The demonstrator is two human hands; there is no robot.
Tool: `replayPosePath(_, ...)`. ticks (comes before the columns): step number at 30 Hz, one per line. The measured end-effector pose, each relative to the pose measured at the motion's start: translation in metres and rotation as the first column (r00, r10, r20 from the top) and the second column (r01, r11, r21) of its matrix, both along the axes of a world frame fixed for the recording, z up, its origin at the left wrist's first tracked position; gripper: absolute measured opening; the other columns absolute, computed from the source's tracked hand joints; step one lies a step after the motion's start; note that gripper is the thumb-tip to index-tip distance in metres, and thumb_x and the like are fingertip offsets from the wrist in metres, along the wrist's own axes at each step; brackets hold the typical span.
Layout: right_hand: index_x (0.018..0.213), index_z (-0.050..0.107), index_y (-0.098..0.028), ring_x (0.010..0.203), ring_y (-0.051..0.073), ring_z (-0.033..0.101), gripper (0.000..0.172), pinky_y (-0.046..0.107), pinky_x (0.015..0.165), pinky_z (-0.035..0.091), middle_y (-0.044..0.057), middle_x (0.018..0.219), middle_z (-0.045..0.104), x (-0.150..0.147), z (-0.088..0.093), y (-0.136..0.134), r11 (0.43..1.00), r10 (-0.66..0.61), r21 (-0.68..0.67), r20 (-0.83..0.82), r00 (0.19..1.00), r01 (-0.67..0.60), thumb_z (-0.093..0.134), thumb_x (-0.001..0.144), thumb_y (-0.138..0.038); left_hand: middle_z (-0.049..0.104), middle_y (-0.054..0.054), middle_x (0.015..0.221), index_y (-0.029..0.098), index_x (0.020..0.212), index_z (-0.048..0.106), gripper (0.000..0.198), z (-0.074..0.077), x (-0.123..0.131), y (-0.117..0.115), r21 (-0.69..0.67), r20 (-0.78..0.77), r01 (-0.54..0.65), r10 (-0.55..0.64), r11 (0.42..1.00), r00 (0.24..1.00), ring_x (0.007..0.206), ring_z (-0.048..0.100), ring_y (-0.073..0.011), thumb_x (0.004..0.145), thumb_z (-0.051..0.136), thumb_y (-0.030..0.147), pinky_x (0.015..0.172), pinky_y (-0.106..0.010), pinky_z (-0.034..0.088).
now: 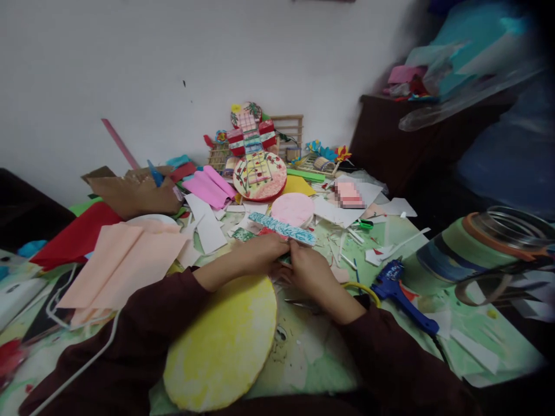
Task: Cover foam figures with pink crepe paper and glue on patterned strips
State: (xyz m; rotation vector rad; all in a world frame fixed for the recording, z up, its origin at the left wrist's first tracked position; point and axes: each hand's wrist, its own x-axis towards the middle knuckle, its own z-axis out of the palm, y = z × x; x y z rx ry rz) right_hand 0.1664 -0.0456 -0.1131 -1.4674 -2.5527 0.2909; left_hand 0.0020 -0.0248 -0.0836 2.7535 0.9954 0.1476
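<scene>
My left hand (269, 253) and my right hand (310, 268) meet over the table, fingers closed and thumbs close together. A small piece between them is mostly hidden by the fingers; a bit of dark green shows there. Just beyond the fingertips lies a strip painted blue and white (277, 225); whether it is joined to the held piece I cannot tell. Red and green painted bits show beside it. Under my left forearm is a large yellow painted disc (225, 346). A round pink disc (292, 209) sits behind the strip.
A painted guitar-shaped craft (259, 173) leans at the back. To the right are a blue glue gun (401, 297), yellow-handled scissors (368, 292) and a big green jar (451, 254). Peach paper (125, 266) lies left, near a white cable. Paper scraps litter the table.
</scene>
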Motion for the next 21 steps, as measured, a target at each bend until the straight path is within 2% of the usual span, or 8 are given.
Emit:
replayPosePath(5,0.125,0.053,-0.01,0.095,0.028,0.066,0.053,0.032,0.072,0.045,0.016,0.106,0.07,0.002,-0.004,0.004,1.0,0.006,0.025,-0.033,0.999,-0.005,0.054,0.09,-0.049,0.058,-0.014,0.131,0.018,0.125,0.058,0.043,0.019,-0.026,-0.001,-0.055,0.165,0.021,-0.012,0.998,0.986,0.12,0.055,-0.0248,0.084,0.066,0.028,0.099,-0.037,0.046)
replayPosePath(7,0.121,0.057,-0.016,0.098,0.027,0.066,0.051,0.031,0.075,0.044,0.013,0.107,0.07,0.005,-0.005,0.006,0.997,0.018,0.07,-0.079,0.997,-0.013,0.049,0.09,-0.057,0.049,-0.013,0.142,0.022,0.131,0.055,0.046,0.032,-0.048,-0.001,-0.028,0.259,-0.077,0.082,0.997,0.962,0.127,0.05,-0.0251,0.086,0.063,0.033,0.105,-0.04,0.041)
replayPosePath(9,0.115,0.061,-0.019,0.097,0.027,0.066,0.053,0.031,0.074,0.045,0.012,0.106,0.071,0.009,-0.004,0.008,0.994,0.001,0.109,-0.116,0.993,0.012,0.047,0.089,-0.063,0.056,-0.011,0.135,0.023,0.126,0.059,0.043,0.043,-0.075,-0.002,-0.048,0.356,-0.213,0.216,0.976,0.909,0.115,0.058,-0.0232,0.087,0.061,0.04,0.096,-0.037,0.048)
replayPosePath(11,0.111,0.064,-0.019,0.095,0.027,0.067,0.054,0.031,0.071,0.045,0.011,0.105,0.071,0.014,-0.003,0.01,0.991,-0.027,0.127,-0.157,0.987,0.047,0.048,0.087,-0.065,0.064,-0.01,0.124,0.022,0.12,0.063,0.043,0.047,-0.1,-0.006,-0.102,0.47,-0.38,0.381,0.919,0.796,0.101,0.063,-0.0215,0.086,0.06,0.048,0.089,-0.035,0.05)
replayPosePath(14,0.114,0.064,-0.02,0.095,0.027,0.067,0.049,0.032,0.071,0.048,0.011,0.108,0.071,0.02,-0.003,0.016,0.985,-0.038,0.151,-0.259,0.965,0.08,0.054,0.086,-0.06,0.071,-0.011,0.104,0.016,0.103,0.069,0.048,0.035,-0.129,-0.012,-0.333,0.638,-0.576,0.628,0.747,0.446,0.095,0.064,-0.0229,0.077,0.067,0.056,0.086,-0.034,0.05)
replayPosePath(16,0.117,0.064,-0.021,0.098,0.027,0.068,0.045,0.033,0.075,0.05,0.011,0.11,0.071,0.024,-0.004,0.021,0.982,-0.035,0.164,-0.341,0.939,0.096,0.056,0.087,-0.053,0.072,-0.011,0.1,0.014,0.098,0.068,0.055,0.017,-0.138,-0.015,-0.472,0.679,-0.59,0.697,0.655,0.231,0.092,0.064,-0.0225,0.071,0.069,0.062,0.085,-0.035,0.05)
replayPosePath(18,0.117,0.064,-0.019,0.101,0.028,0.067,0.043,0.035,0.079,0.052,0.011,0.111,0.071,0.027,-0.006,0.025,0.983,-0.044,0.143,-0.409,0.912,0.111,0.058,0.086,-0.049,0.072,-0.013,0.101,0.014,0.096,0.068,0.059,-0.002,-0.141,-0.015,-0.617,0.599,-0.522,0.782,0.589,0.175,0.093,0.065,-0.0238,0.069,0.067,0.067,0.084,-0.037,0.051)
replayPosePath(21,0.114,0.066,-0.016,0.107,0.028,0.065,0.043,0.038,0.087,0.052,0.012,0.116,0.069,0.03,-0.005,0.031,0.996,-0.025,0.066,-0.496,0.868,0.067,0.064,0.082,-0.045,0.072,-0.015,0.104,0.015,0.099,0.067,0.066,-0.02,-0.134,-0.009,-0.785,0.475,-0.325,0.849,0.528,0.232,0.097,0.067,-0.0274,0.07,0.061,0.074,0.084,-0.041,0.052)
